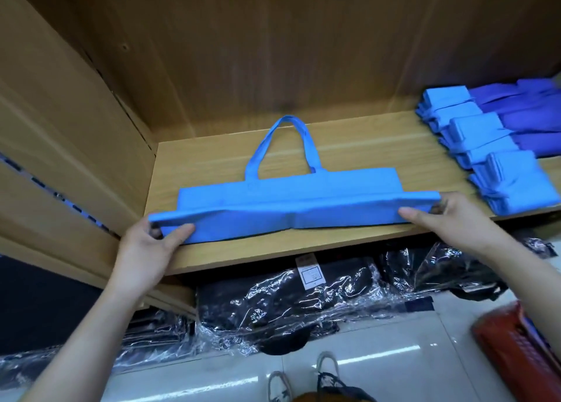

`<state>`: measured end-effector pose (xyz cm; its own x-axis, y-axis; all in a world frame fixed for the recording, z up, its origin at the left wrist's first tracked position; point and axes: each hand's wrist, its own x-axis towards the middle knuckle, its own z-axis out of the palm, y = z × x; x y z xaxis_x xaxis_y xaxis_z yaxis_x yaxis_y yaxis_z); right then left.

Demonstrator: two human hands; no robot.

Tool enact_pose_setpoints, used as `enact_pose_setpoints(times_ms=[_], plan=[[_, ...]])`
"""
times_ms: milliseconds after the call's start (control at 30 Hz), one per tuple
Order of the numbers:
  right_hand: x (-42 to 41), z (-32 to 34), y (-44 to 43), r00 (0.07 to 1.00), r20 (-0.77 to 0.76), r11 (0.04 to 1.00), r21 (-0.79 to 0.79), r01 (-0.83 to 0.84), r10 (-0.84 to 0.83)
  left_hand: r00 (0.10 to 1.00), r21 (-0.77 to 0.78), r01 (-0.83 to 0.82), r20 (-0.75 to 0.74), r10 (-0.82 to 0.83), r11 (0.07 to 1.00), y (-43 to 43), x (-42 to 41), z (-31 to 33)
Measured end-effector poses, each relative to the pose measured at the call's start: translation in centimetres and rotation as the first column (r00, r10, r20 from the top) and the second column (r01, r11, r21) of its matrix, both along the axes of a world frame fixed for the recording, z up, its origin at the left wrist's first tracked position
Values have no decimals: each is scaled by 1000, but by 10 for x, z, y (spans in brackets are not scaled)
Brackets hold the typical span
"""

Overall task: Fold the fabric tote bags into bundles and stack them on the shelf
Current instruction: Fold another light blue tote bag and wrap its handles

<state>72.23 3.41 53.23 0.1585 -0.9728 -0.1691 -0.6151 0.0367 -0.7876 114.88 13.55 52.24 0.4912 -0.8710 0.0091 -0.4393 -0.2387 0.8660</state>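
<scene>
Tote bag: A light blue fabric tote bag lay flat across the wooden shelf. Its near portion was turned into a long fold along the front, and its handle loop pointed toward the back panel.
Left grip: The left hand pinched the left end of the folded edge, thumb on top and fingers beneath, with that corner raised slightly off the shelf.
Right grip: The right hand pinched the right end of the same edge, thumb over the cloth.
Finished work: Light blue bundles lay in an overlapping row at the right end of the shelf. Darker blue fabric sat just behind them, too blurred to tell whether it was bundled.
Stage: This appeared to be an early lengthwise fold of the current bag, which was wide and far from bundle shape.
Left to do: Probably further lengthwise folds, then folds across into a compact bundle, then placement beside the row. No unfolded bags were in view, so the number waiting could not be told.
Shelf: A pale wood-grain board, enclosed by a side panel at left and the back panel behind.
Below the shelf: Black goods in clear plastic wrap, one bearing a white label.
Room: A glossy pale tiled floor, a red crate at lower right, and the person's shoes near the bottom edge.
</scene>
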Motion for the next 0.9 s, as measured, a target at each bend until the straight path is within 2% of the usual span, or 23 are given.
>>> enact_pose_setpoints(times_ms=[67,133,200,267,433,500,600,667,733,833,900], plan=[[9,-6,-3,988,103,992,-27,121,-117,998,11,-41,55,40,999,-4,-5,-2],[22,-12,-6,975,90,971,-109,211,-202,981,43,-53,187,44,998,-8,-8,-5],[33,-16,-9,961,9,940,-206,272,-276,939,77,-88,339,57,993,-10,-11,-8],[41,-22,-12,944,-55,912,-280,299,-326,900,109,-127,430,69,986,-10,-15,-7],[52,-21,-18,861,-327,907,-299,296,-389,845,133,-189,527,92,973,-8,-17,-9],[54,-19,-20,816,-430,916,-283,283,-385,835,99,-201,538,118,975,-7,-18,-13],[58,-18,-19,794,-501,934,-264,239,-345,855,11,-183,496,154,983,-8,-20,-14],[59,-17,-18,804,-506,945,-249,212,-314,852,-3,-15,524,14,1000,-10,-18,-17],[59,-13,-17,790,-546,957,-230,179,-279,813,48,149,563,-150,988,-13,-16,-19],[60,1,-24,730,-668,989,-102,103,-145,780,104,198,585,-221,975,-15,-12,-21],[61,13,-32,769,-633,993,10,120,-86,776,114,200,588,-228,973,-15,-9,-20]])
